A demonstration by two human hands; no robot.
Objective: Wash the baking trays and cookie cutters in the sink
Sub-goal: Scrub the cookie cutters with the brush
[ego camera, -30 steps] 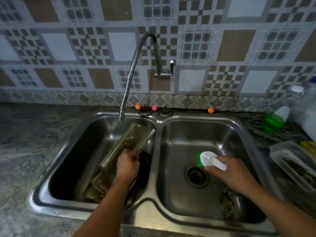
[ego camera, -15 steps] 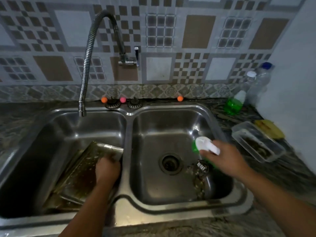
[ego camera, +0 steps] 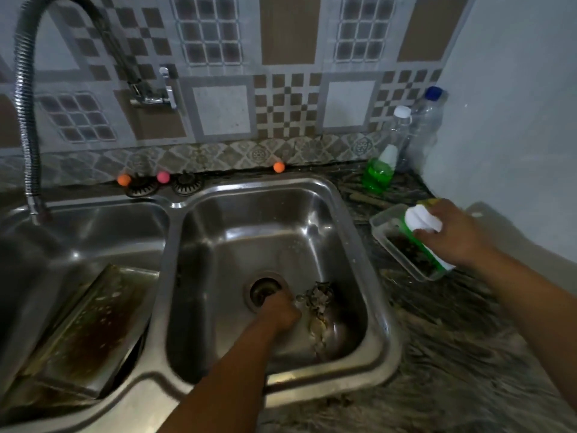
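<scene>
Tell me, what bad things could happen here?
1. The left hand reaches for metal cookie cutters in the right basin; thin edges might nick fingers.
2. The greasy baking tray leans tilted in the left basin with nobody holding it; it could slide and clang.
3. The right hand holds the scrub brush over a plastic container; drips may land inside.

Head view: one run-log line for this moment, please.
left hand: in right basin near drain | right hand: holds white-handled green scrub brush over clear plastic container

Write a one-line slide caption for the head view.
Left hand reaches into steel sink beside drain; right hand holds white-and-green scrub brush over clear plastic container.
</scene>
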